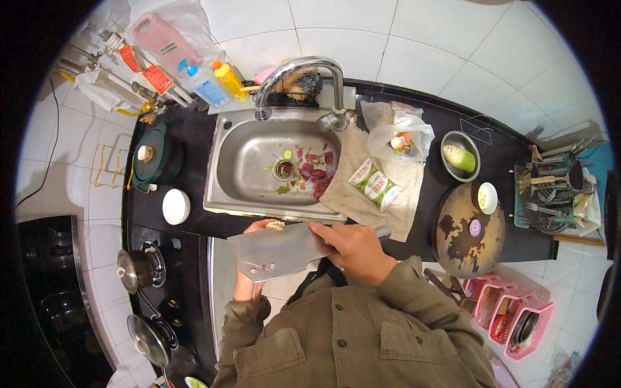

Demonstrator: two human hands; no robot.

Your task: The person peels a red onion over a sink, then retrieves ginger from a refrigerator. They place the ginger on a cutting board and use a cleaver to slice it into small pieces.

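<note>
In front of my body, my right hand grips a broad metal cleaver near where its blade meets the handle. The blade lies across my left hand and hides most of it. A small yellowish piece of food, which looks like ginger, shows at the fingers of my left hand, against the blade's far edge. Just beyond both hands is a steel sink. Purple-red onion skins and green scraps lie in it around the drain.
A beige cloth right of the sink bears a green-and-white packet and a plastic bag. Further right, a round chopping board holds a small bowl and an onion piece. Pans stand on the left stove.
</note>
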